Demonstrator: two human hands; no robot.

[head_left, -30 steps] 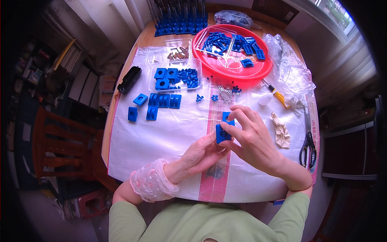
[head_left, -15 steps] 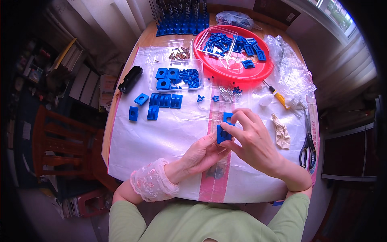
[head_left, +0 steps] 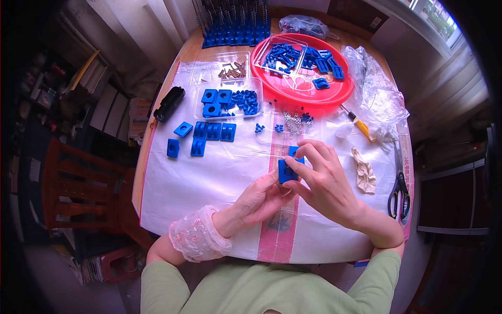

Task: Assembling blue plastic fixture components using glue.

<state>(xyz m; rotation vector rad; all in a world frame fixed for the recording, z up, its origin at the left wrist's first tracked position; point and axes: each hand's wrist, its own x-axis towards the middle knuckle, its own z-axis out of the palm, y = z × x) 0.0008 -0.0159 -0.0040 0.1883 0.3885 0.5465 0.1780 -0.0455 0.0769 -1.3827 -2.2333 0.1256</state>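
Over the middle of the table, a square blue plastic block with a round hole (head_left: 284, 175) is held between both hands. My left hand (head_left: 260, 200) grips its lower left side, fingers curled beneath. From the right, my right hand (head_left: 325, 180) pinches the block with index finger and thumb, partly covering the hole. Just beyond it is a second blue block (head_left: 294, 150), partly hidden by my right fingers; whether it lies on the table or is held, I cannot make out. Several similar blue blocks (head_left: 213, 131) lie left of my hands.
A clear box (head_left: 196, 116) holds blue parts; brass-coloured pins (head_left: 234, 71) lie behind it. White nuts (head_left: 298, 124) lie beyond my hands. A red tray (head_left: 306, 100), black scissors (head_left: 400, 196), a yellow-handled tool (head_left: 365, 131) and a black case (head_left: 170, 103) surround the work area.
The held block and both hands have shifted very slightly up and left. My grip looks the same.
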